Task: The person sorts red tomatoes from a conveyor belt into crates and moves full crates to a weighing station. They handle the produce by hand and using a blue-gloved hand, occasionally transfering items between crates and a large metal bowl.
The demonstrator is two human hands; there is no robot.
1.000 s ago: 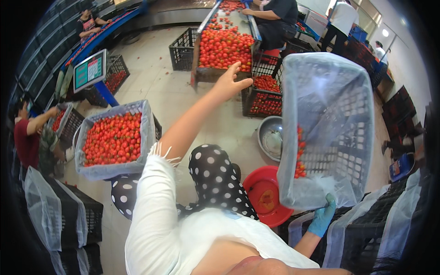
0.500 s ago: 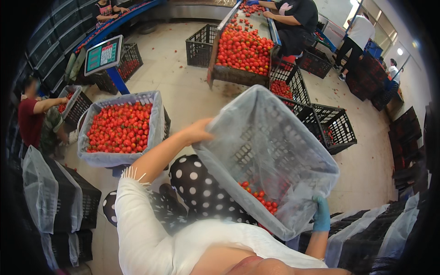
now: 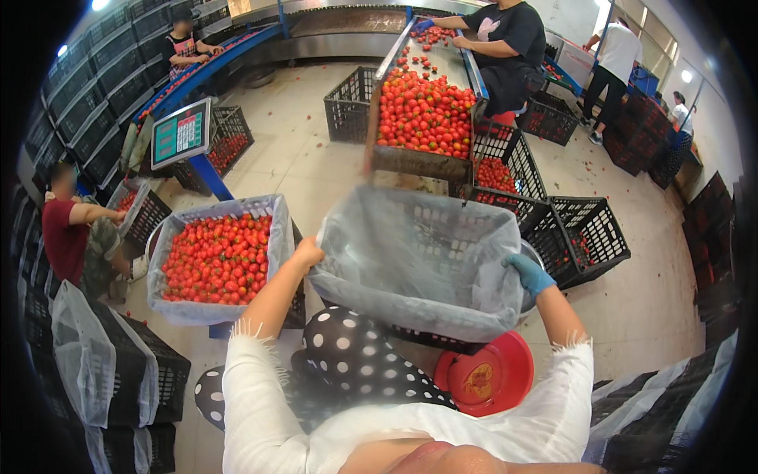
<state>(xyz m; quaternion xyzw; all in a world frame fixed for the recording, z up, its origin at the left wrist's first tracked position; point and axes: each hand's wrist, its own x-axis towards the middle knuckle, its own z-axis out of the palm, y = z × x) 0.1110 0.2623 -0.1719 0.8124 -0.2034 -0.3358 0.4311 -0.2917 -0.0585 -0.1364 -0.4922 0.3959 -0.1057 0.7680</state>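
In front of me I hold a black plastic crate lined with clear film by its two ends, nearly level. My left hand, bare, is closed on the left rim. My right hand, in a teal glove, grips the right rim over the film. No tomatoes show inside the crate. To its left stands another film-lined crate, heaped with small red tomatoes. A red plastic tub sits below the held crate, partly hidden by it and by my knee.
A scale display on a blue post stands behind the full crate. Ahead, a sorting chute holds many tomatoes; a person works beside it. Black crates stand at right, stacked lined crates at left. Another person sits at far left.
The held crate has swung from a steep tilt to nearly level, and the tomatoes at its near corner no longer show. My right hand has moved up and forward. The red tub has come into view.
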